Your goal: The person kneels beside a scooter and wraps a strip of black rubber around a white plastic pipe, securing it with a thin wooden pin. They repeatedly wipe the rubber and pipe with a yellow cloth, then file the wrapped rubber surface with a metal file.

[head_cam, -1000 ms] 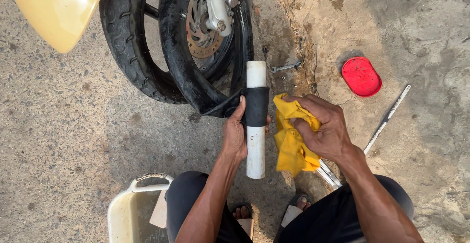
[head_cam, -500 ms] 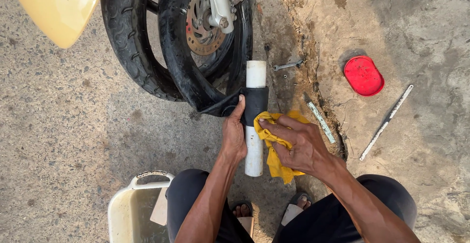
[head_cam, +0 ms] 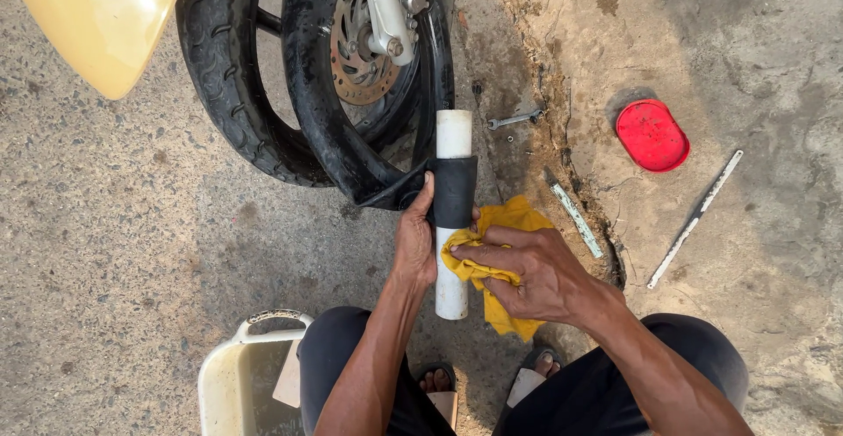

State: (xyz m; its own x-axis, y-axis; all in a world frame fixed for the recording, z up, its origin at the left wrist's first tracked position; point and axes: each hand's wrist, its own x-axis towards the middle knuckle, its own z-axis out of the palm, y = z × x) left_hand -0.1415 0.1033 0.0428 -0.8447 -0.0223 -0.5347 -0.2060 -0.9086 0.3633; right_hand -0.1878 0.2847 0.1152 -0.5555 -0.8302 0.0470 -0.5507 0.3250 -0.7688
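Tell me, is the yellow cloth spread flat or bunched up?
Bunched up: the yellow cloth is crumpled under the right hand, against the white pipe.

Left hand (head_cam: pixel 414 247) grips white pipe (head_cam: pixel 453 216); right hand (head_cam: pixel 536 273) presses yellow cloth (head_cam: pixel 500 260).

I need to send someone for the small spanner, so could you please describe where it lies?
Start at the motorcycle wheel at the top of the view. Just right of its tyre, past the top of the white pipe, the small spanner lies on the dirty concrete. It is short and silvery, unlike the long flat blade further right.
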